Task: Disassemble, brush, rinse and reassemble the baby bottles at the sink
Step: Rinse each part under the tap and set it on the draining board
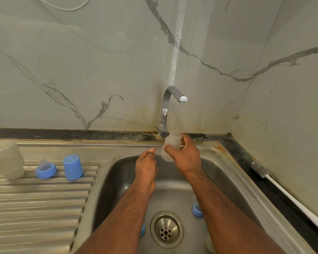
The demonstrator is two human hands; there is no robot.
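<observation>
The right hand (184, 158) curled its fingers (170, 149) round the bottle (170, 143) under the tap (173, 99), the left hand (146, 165) loosely extended just beside; best was tilting its mouth into the thin stream

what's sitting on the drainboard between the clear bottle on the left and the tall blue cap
In the head view, a blue collar with its clear teat stands between the clear bottle and the blue cap.
</observation>
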